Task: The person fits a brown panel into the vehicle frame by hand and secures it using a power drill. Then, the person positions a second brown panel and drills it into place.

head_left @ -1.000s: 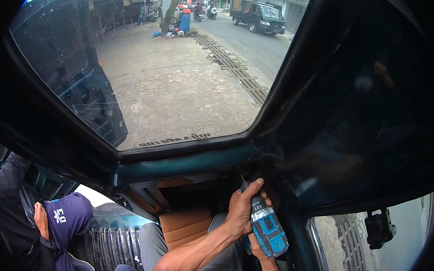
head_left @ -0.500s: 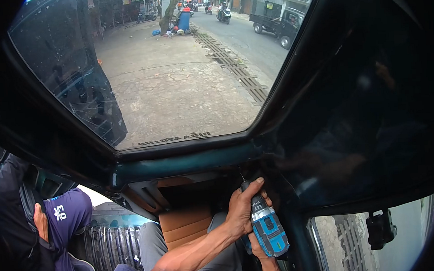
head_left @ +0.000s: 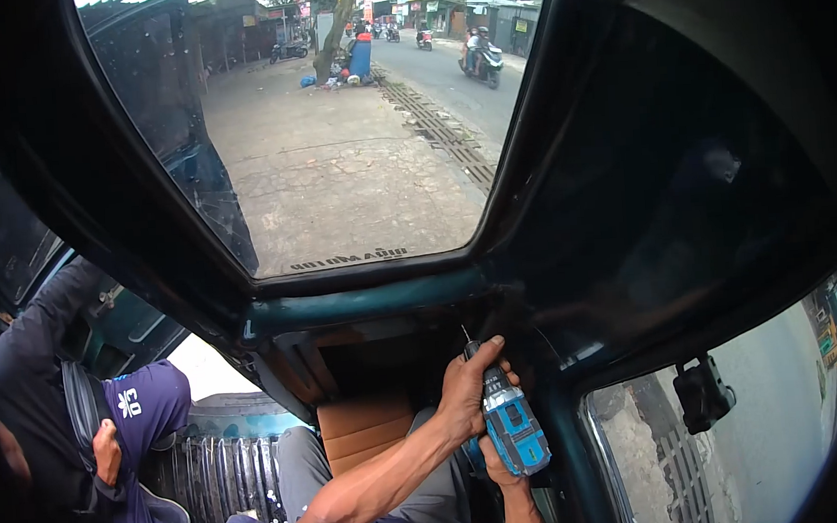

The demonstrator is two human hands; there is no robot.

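Note:
A blue and black cordless drill points upward, its thin bit near the dark panel below the teal window frame. My left hand is wrapped round the front of the drill by the chuck, with the thumb on top. Lower down, my right hand grips the drill from behind, and the drill body partly hides its fingers. Whether the bit touches the panel cannot be made out.
At the left sits another person in dark clothes, with one hand closed near a black strap. A brown ribbed seat lies below the panel. Ribbed metal flooring shows at lower left. A black bracket hangs at the right window.
The view has tilted and shifted, so the window frame sits differently. Both hands still hold the drill. Outside, the truck has left view and a motorcycle with riders is nearer.

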